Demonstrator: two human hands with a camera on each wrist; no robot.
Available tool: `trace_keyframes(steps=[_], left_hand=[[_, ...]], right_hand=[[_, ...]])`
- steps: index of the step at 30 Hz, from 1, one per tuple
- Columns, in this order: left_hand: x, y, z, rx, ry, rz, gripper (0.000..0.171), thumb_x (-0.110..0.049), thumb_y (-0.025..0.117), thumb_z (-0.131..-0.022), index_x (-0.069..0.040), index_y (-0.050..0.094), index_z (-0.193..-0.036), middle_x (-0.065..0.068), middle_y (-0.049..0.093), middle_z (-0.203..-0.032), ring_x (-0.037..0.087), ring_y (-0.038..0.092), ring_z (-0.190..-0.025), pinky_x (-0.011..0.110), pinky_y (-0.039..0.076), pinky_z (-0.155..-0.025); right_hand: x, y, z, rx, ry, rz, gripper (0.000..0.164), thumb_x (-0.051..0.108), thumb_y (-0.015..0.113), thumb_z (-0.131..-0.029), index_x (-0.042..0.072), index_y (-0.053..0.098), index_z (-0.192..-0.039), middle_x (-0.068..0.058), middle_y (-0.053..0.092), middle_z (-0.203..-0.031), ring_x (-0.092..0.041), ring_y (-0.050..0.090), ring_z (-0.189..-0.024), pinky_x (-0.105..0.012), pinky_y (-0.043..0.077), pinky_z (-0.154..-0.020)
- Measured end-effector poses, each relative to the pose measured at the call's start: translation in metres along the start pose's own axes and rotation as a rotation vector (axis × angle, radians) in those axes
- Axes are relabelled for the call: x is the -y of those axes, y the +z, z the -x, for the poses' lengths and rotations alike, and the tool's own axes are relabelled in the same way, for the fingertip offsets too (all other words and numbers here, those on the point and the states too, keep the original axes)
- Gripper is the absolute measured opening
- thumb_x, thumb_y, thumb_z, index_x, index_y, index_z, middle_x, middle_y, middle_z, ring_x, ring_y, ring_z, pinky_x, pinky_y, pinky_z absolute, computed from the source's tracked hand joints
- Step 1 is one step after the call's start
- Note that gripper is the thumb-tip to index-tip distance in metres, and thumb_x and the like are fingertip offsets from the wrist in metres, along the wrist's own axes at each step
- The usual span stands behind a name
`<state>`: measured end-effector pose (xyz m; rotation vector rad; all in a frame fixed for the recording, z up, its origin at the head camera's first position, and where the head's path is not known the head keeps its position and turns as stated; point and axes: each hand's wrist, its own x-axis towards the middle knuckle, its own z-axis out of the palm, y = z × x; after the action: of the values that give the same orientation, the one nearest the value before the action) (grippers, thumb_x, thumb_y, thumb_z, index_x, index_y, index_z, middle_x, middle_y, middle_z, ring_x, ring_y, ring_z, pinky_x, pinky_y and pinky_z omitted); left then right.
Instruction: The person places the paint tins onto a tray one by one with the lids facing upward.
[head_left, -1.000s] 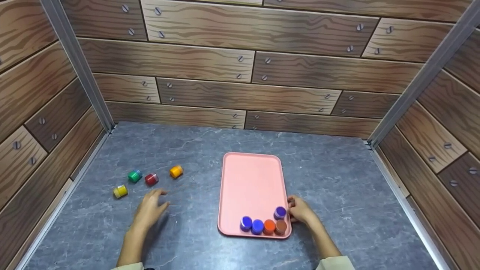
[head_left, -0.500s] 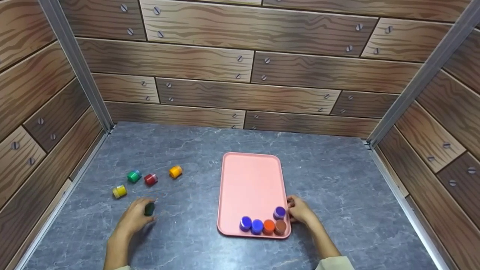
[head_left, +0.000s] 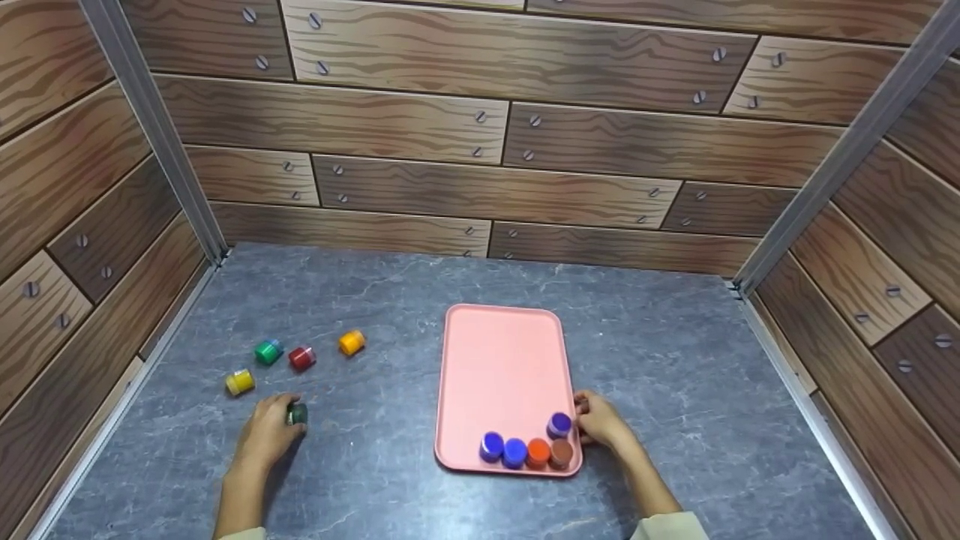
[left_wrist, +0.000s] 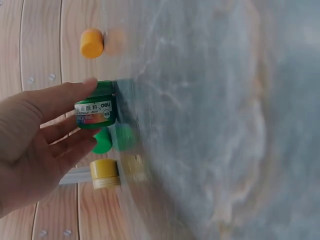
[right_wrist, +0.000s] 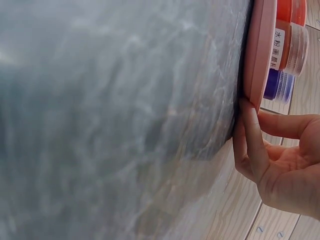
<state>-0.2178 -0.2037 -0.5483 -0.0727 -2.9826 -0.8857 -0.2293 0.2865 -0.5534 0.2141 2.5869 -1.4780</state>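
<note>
My left hand (head_left: 264, 433) holds a dark green paint jar (head_left: 300, 415) low over the grey table, left of the tray. In the left wrist view, thumb and fingers grip this jar (left_wrist: 95, 114), whose label faces the camera. At the right, my right hand (head_left: 600, 420) pinches the near right rim of a pink tray (head_left: 499, 360); the right wrist view has the fingertips right at that rim (right_wrist: 256, 75). Inside the tray's near right corner stand two blue jars (head_left: 502, 450), an orange-red jar (head_left: 538, 454), a brown jar (head_left: 561, 454) and a purple jar (head_left: 559, 425).
Beyond my left hand, a yellow jar (head_left: 240, 382), a green jar (head_left: 268, 352), a red jar (head_left: 302, 358) and an orange jar (head_left: 352, 343) lie on the table (head_left: 397, 300). Wood-patterned walls (head_left: 420, 120) enclose the back and both sides.
My left hand has drawn back toward the near left, and the dark green jar now shows in its grip. My right hand and the tray have stayed in place.
</note>
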Motion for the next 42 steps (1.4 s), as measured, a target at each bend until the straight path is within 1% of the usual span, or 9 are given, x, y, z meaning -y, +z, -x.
trace_keyframes(steps=[7,14,18,19,22,25,26,30,42], left_hand=[[-0.001,0.001,-0.004,0.012,-0.016,-0.013,0.036,-0.004,0.071,-0.073,0.012,0.056,-0.102,0.027,0.055,-0.098,0.045,0.051,-0.095,0.054,0.040,-0.082],[0.000,0.005,-0.005,-0.039,-0.007,0.006,0.032,0.000,0.072,-0.069,0.014,0.057,-0.093,0.026,0.058,-0.087,0.043,0.055,-0.086,0.052,0.043,-0.077],[-0.002,0.005,-0.004,-0.045,-0.015,0.012,0.031,-0.001,0.073,-0.069,0.013,0.057,-0.092,0.024,0.059,-0.084,0.042,0.056,-0.083,0.051,0.044,-0.074],[-0.003,0.005,-0.004,-0.041,-0.023,0.014,0.031,-0.001,0.073,-0.069,0.013,0.058,-0.092,0.024,0.059,-0.084,0.041,0.056,-0.083,0.051,0.044,-0.074],[-0.007,0.005,-0.003,-0.035,-0.040,0.016,0.032,-0.002,0.072,-0.070,0.013,0.058,-0.094,0.024,0.059,-0.085,0.041,0.057,-0.083,0.051,0.045,-0.073],[-0.012,0.005,-0.002,-0.040,-0.043,0.015,0.033,-0.002,0.071,-0.071,0.013,0.058,-0.097,0.025,0.059,-0.086,0.041,0.057,-0.082,0.051,0.045,-0.072],[-0.014,0.005,-0.001,-0.046,-0.040,0.019,0.033,-0.003,0.071,-0.070,0.013,0.058,-0.097,0.025,0.060,-0.085,0.040,0.057,-0.081,0.051,0.045,-0.071],[-0.021,0.006,0.001,-0.087,-0.008,0.039,0.031,-0.003,0.071,-0.069,0.012,0.059,-0.094,0.024,0.060,-0.081,0.039,0.058,-0.075,0.050,0.046,-0.066],[-0.046,0.014,0.005,-0.145,0.057,0.029,0.033,-0.003,0.074,-0.068,0.011,0.061,-0.094,0.025,0.062,-0.086,0.038,0.059,-0.079,0.049,0.047,-0.068]], right_hand=[[0.000,0.000,-0.001,0.008,-0.011,0.011,0.035,-0.016,0.043,-0.069,-0.011,0.046,-0.104,-0.011,0.047,-0.079,-0.019,0.050,-0.064,-0.032,0.051,-0.049],[-0.001,0.001,-0.003,0.002,-0.009,0.020,0.036,-0.016,0.045,-0.068,-0.011,0.047,-0.103,-0.012,0.047,-0.078,-0.021,0.051,-0.065,-0.035,0.051,-0.050],[-0.018,0.000,-0.014,0.028,-0.033,-0.008,0.037,-0.015,0.046,-0.068,-0.009,0.048,-0.104,-0.013,0.047,-0.080,-0.022,0.052,-0.065,-0.037,0.052,-0.050],[-0.031,0.000,-0.022,0.052,-0.087,-0.036,0.036,-0.014,0.046,-0.069,-0.006,0.049,-0.104,-0.011,0.046,-0.078,-0.021,0.052,-0.064,-0.036,0.051,-0.047],[-0.040,-0.001,-0.028,0.066,-0.113,-0.053,0.035,-0.012,0.046,-0.070,-0.005,0.049,-0.104,-0.012,0.047,-0.079,-0.021,0.053,-0.064,-0.037,0.051,-0.048],[-0.031,-0.001,-0.022,0.054,-0.090,-0.050,0.035,-0.012,0.046,-0.069,-0.005,0.049,-0.103,-0.011,0.047,-0.078,-0.021,0.053,-0.063,-0.036,0.051,-0.047],[-0.019,-0.001,-0.014,0.033,-0.042,-0.027,0.036,-0.014,0.046,-0.068,-0.008,0.048,-0.103,-0.013,0.048,-0.079,-0.022,0.053,-0.064,-0.037,0.051,-0.048],[-0.006,-0.001,-0.004,0.017,-0.039,0.002,0.033,-0.015,0.044,-0.069,-0.011,0.047,-0.101,-0.013,0.047,-0.077,-0.020,0.050,-0.061,-0.033,0.050,-0.047],[0.001,-0.002,0.000,0.003,-0.003,0.024,0.038,-0.016,0.044,-0.069,-0.011,0.047,-0.106,-0.013,0.047,-0.082,-0.021,0.052,-0.064,-0.034,0.051,-0.050]])
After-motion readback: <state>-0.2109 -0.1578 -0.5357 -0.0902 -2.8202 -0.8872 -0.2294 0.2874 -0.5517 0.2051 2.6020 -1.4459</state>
